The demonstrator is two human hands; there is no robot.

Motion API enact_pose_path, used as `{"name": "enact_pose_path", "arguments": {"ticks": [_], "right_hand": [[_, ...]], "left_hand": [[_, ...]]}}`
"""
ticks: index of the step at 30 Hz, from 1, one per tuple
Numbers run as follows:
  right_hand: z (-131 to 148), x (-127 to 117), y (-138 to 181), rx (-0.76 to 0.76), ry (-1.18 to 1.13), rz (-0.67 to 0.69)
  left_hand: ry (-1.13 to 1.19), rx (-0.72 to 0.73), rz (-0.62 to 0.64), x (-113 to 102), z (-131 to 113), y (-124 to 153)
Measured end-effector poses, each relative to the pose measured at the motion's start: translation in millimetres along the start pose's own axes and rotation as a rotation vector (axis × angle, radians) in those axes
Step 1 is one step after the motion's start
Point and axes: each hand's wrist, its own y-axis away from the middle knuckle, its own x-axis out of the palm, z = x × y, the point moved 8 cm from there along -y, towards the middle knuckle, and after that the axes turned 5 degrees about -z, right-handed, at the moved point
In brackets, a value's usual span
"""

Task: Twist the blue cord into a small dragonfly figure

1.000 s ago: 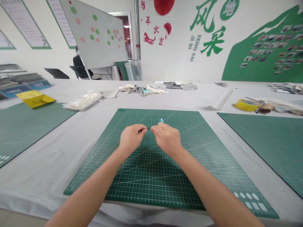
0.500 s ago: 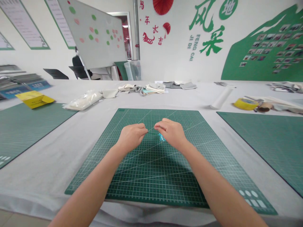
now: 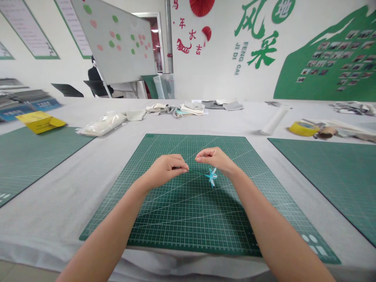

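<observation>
A small blue-and-white flower (image 3: 212,177), star-shaped with narrow petals, hangs over the green cutting mat (image 3: 176,219). From it a thin green stem (image 3: 197,172) runs left to my left hand (image 3: 167,169), whose thumb and fingers are pinched on its end. My right hand (image 3: 216,159) is above the flower, thumb and forefinger pressed together. Whether anything thin is between those fingertips is too small to make out. The two hands are a short gap apart.
Further cutting mats lie at left (image 3: 35,156) and right (image 3: 331,168). Behind are a yellow folded card (image 3: 41,122), a plastic-wrapped packet (image 3: 102,124), fabric pieces (image 3: 190,108), a white roll (image 3: 274,120) and yellow tape (image 3: 304,128). A person (image 3: 94,74) sits behind the whiteboard (image 3: 123,47).
The flower, partly hidden by my right hand before, now shows fully, farther right. My left hand has shifted slightly right and down; my right hand has moved slightly right.
</observation>
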Motion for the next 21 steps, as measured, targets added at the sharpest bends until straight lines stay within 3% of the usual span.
{"name": "enact_pose_path", "arguments": {"ticks": [4,11,15,21], "right_hand": [[-6,11,-1,0.035,-0.109,0.034],[-7,28,-3,-0.008,0.119,-0.014],[9,32,4,-0.114,0.262,-0.057],[39,40,19,-0.346,0.440,-0.076]], "left_hand": [[0.184,-0.087,-0.173,-7,12,-4],[0.353,-0.414,-0.471,-11,59,3],[0.392,-0.505,-0.522,-9,72,7],[0.081,-0.420,-0.532,-17,70,7]]}}
